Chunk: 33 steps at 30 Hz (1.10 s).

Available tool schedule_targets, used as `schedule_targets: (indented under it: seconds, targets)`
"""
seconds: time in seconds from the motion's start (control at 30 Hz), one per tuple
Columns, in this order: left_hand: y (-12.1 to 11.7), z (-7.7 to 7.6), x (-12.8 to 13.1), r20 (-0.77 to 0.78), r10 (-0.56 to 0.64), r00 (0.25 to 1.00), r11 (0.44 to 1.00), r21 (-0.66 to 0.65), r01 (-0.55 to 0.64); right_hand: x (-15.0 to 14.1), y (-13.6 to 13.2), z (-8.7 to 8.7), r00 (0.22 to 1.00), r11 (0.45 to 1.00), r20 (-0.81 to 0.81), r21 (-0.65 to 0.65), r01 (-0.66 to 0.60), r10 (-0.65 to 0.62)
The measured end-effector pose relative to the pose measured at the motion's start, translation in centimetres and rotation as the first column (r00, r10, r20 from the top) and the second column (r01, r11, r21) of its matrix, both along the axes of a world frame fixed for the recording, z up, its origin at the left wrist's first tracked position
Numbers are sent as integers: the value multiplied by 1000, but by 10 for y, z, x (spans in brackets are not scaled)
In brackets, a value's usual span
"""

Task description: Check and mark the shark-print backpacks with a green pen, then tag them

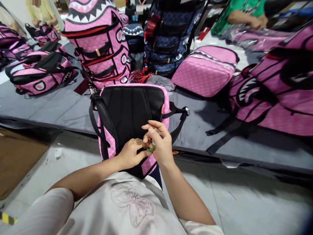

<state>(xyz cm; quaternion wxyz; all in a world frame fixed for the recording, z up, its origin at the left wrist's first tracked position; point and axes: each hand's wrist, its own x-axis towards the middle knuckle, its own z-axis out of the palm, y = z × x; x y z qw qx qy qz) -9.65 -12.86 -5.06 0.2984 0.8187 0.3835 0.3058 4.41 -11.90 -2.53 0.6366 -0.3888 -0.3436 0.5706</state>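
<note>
Your right hand [163,142] is raised over the lower part of the black panel [129,111], fingers loosely curled with thumb and index close together; whether they pinch a thread or nothing at all, you can't tell from here. Your left hand [132,153] lies low on the bag, its fingers bent; what its fingertips pinch, if anything, is hidden. A small green tool [152,148] sits where the hands meet, and which one grips it is unclear.

The pink bag under your hands [166,98] is propped up at the table edge, just in front of your shirt [122,202], panel towards you. Its panel is in place, and straps show at both sides, the one on the right carrying a metal buckle [187,111]. So it looks largely made up, probably down to small finishing; whether anything on it is left undone can't be told. It has no wrap over it.

Beyond it on the grey table [73,111] stand a pink stack [97,42] and a blue stack [168,42], with red tassels [141,76] and clear plastic [161,82] between. A pink case [205,71] lies to the right, and farther off a worker's hands [259,22] are near plastic-covered pink goods [264,38].
</note>
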Motion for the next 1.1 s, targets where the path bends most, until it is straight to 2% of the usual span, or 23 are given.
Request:
schedule_targets:
  seconds: [0.07,0.13,0.2,0.23,0.3,0.37,0.43,0.47,0.57,0.63,0.7,0.8,0.97,1.1]
  targets:
    - [0,1,-3,42,25,999,1000,-10,-24,-1,1,-9,998,997,-17,34,-68,68]
    - [5,5,-11,3,-6,1000,1000,22,6,2,-3,-23,988,987,69,77,-143,138]
    - [21,11,-20,-111,-83,990,988,124,97,7,-9,-41,973,984,210,131,-123,93]
    - [33,14,-24,-175,-97,980,970,205,133,10,-11,-50,962,983,271,167,-77,29]
    - [64,15,-26,-286,-42,957,910,385,155,18,-10,-69,925,972,369,234,-2,-87]
    - [101,8,-18,-398,39,917,850,496,179,28,3,-83,876,972,469,235,0,-114]
    - [133,-3,0,-528,49,848,844,476,248,43,25,-91,836,984,532,172,47,-133]
    - [145,-8,12,-574,50,817,852,451,264,52,36,-93,832,984,528,135,115,-170]
    - [160,-14,44,-596,44,802,855,437,278,80,55,-91,852,944,424,20,330,-307]
    - [158,-11,60,-573,-5,819,815,473,336,91,50,-91,868,927,375,-54,371,-326]
    - [157,-4,73,-590,-84,803,752,492,440,92,37,-95,876,919,351,-91,384,-332]
    - [164,2,94,-697,-152,701,682,439,585,81,20,-102,863,886,285,-82,456,-417]
    - [184,10,126,-847,-128,516,686,301,663,71,15,-106,866,885,234,-49,463,-441]
    - [185,18,125,-855,-228,465,611,246,752,67,18,-108,873,894,213,6,448,-439]
